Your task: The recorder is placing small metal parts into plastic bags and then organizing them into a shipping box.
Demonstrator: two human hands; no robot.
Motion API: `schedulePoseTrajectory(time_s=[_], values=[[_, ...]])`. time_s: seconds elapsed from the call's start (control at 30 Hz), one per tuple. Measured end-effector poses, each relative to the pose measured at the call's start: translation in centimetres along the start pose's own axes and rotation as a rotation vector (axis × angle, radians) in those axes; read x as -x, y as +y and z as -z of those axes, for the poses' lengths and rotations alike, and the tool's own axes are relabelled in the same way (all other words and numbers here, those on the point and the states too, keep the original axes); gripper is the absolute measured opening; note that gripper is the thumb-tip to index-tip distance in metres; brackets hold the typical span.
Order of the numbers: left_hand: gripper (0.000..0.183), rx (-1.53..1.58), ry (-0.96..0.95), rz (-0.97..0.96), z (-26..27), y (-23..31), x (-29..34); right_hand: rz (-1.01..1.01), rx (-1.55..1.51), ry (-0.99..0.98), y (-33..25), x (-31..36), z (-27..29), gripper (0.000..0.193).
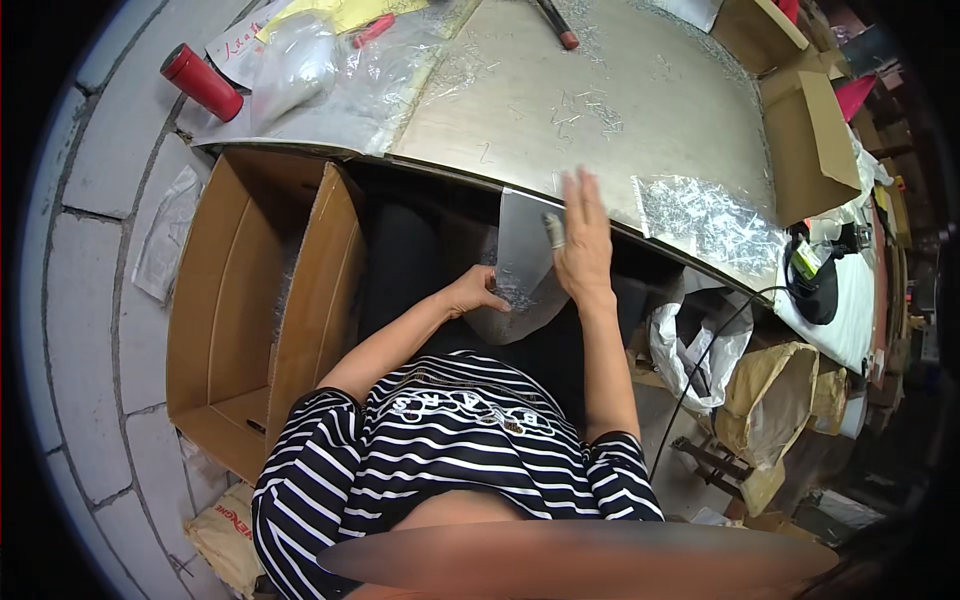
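My left hand (472, 292) is at the left edge of a translucent plastic bag (528, 235) over my lap, its thumb and fingers closed on the side of it. Small shiny metal pieces (514, 290) gather low in the bag. Beside the bag's right side is my right hand (585, 250), raised near the table edge with its fingers stretched out and slightly blurred. A pale wrap covers its thumb. Nothing shows in the right palm.
A metal-topped table (480, 120) spans ahead, scattered with thin metal pieces. On it lie a filled clear bag (710, 215) and a dark-handled tool (558, 25). A tall cardboard box (225, 290) stands left, a red tumbler (203, 83) far left, a white bag (690, 350) right.
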State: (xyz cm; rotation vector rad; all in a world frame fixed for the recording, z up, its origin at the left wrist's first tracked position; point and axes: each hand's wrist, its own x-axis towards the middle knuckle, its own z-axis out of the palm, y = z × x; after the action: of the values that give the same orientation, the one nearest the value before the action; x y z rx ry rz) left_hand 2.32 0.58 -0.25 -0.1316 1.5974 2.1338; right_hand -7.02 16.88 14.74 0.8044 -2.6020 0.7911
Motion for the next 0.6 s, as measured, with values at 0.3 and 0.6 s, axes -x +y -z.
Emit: schedulePoseTrajectory(time_s=[0.3, 0.6], values=[[0.030, -0.050, -0.064, -0.005, 2.3, -2.2, -0.6, -0.027, -0.318, -0.237, -1.4, 6.5, -0.5, 0.050], [0.034, 0.020, -0.015, 0.067, 1.0, -0.6, 0.1, -0.158, -0.423, -0.378, -2.0, 6.7, -1.9, 0.036]])
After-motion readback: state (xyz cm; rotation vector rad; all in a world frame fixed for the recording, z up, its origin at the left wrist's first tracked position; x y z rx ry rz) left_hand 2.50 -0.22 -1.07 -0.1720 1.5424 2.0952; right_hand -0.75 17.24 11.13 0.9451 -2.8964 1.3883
